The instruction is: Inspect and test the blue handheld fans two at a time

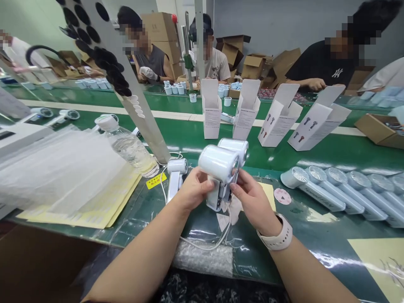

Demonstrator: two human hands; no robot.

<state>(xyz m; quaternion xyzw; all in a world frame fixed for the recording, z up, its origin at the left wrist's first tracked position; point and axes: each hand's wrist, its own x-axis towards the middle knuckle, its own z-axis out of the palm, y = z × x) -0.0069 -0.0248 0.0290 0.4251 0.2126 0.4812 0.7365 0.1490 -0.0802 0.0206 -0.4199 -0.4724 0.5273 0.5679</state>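
Observation:
Over the near part of the bench, two pale blue handheld fans are close together. My left hand [197, 189] is closed around the handle of the nearer fan [217, 162], its thumb on the side. My right hand [252, 198] pinches the right side, where the handle of the farther fan [235, 147] shows; part of the grip is hidden. A white cable [217, 246] loops on the bench beneath my hands. Left of them, another fan [175, 183] lies on the bench.
A row of several fans [318, 193] lies at right. Several open white boxes [212, 124] stand along the green conveyor [176, 141]. A water bottle [129, 147], yellow sheets [123, 202] and a slanted post [139, 105] are at left. Co-workers sit across the line.

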